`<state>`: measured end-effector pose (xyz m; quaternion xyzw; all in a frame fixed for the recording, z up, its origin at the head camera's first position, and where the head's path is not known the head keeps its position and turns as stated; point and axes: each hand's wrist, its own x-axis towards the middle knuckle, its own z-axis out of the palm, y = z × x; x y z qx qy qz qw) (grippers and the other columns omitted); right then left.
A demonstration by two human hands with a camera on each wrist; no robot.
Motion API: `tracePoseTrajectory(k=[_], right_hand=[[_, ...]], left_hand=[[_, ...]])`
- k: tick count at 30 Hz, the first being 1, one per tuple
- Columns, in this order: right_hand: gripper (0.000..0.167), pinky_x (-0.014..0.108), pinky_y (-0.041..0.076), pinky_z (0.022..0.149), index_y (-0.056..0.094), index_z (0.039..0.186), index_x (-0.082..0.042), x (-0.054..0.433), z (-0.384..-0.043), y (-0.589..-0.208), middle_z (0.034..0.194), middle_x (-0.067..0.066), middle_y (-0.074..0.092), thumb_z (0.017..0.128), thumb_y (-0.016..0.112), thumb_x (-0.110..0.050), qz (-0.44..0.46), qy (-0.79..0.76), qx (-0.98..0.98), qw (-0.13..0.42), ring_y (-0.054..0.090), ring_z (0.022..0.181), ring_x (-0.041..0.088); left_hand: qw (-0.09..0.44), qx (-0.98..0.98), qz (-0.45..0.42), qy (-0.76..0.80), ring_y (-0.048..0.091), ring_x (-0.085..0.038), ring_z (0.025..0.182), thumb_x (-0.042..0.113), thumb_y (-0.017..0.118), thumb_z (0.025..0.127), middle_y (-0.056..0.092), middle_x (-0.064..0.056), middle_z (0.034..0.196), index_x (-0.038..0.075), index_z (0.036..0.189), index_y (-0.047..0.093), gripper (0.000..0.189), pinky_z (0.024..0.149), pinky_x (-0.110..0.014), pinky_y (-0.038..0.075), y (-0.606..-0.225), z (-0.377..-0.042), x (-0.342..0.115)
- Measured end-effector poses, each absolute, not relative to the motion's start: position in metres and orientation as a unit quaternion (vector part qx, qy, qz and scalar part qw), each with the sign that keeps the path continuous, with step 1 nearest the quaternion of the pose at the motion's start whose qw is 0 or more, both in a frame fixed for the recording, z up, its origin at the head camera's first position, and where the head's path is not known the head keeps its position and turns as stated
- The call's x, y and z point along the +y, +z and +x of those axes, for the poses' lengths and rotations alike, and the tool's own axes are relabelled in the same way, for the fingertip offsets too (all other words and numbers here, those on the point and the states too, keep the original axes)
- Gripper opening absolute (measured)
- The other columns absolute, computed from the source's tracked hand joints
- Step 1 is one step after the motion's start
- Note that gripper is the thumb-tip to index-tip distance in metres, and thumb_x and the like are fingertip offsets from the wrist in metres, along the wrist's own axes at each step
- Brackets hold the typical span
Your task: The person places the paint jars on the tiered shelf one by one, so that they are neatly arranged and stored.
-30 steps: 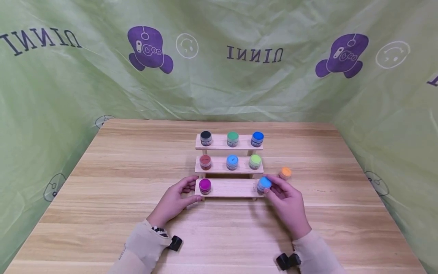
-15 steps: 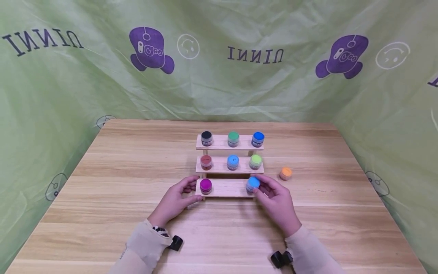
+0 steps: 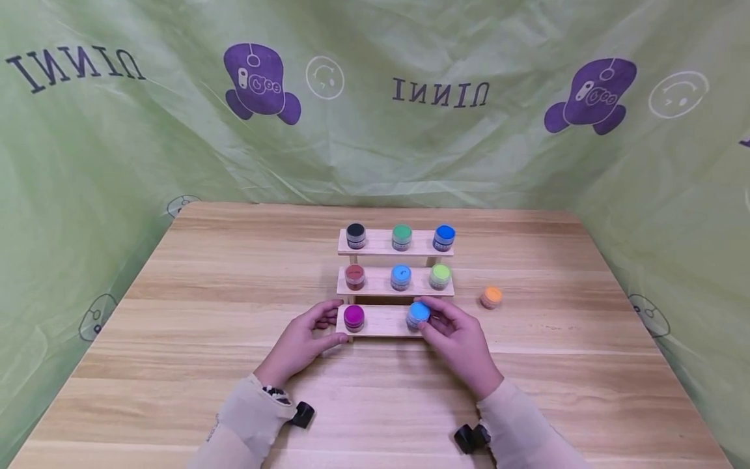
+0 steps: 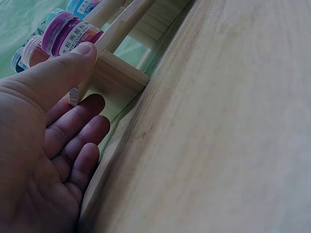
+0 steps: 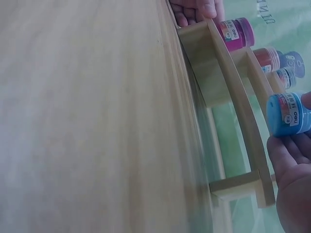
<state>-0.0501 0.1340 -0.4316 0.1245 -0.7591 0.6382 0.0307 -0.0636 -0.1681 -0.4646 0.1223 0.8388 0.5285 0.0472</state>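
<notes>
A three-step wooden rack [image 3: 383,323] stands on the table with small paint jars on its steps. At the left end of the lowest step, my left hand [image 3: 301,346] grips the board, thumb at the front corner and fingers behind, as the left wrist view shows too. Close to that thumb is a magenta paint jar [image 4: 68,36]. My right hand [image 3: 459,345] pinches a light blue paint jar [image 3: 418,315] between thumb and fingers, over the right half of the same step. In the right wrist view this jar [image 5: 285,114] shows its label, its far side covered by the hand.
On the middle step are a brown jar [image 3: 355,277], another light blue jar [image 3: 401,277] and a lime jar [image 3: 440,276]. The top step carries black [image 3: 355,236], green [image 3: 402,237] and dark blue [image 3: 444,238] jars. An orange jar [image 3: 491,297] sits on the table, right of the rack.
My right hand has moved left along the lowest step with the light blue paint jar, from the step's right end toward its middle. The left hand has stayed put at the rack's end.
</notes>
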Motion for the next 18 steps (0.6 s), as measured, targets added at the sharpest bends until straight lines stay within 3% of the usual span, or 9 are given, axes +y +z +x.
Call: tracePoseTrajectory(k=[18], right_hand=[[0.038,0.031,0.05,0.098,0.066,0.126,-0.002,0.119,-0.056,-0.43,0.128,0.014,0.065,0.089,0.073,0.002,0.12,0.626,-0.77,-0.008,0.063,0.119,0.027]], left_hand=[[0.047,0.84,0.123,0.526,0.062,-0.018,0.105,0.023,0.085,0.082,0.068,-0.003,0.114,0.011,0.138,0.059,0.063,0.096,-0.036,0.052,-0.463,-0.064,-0.167]])
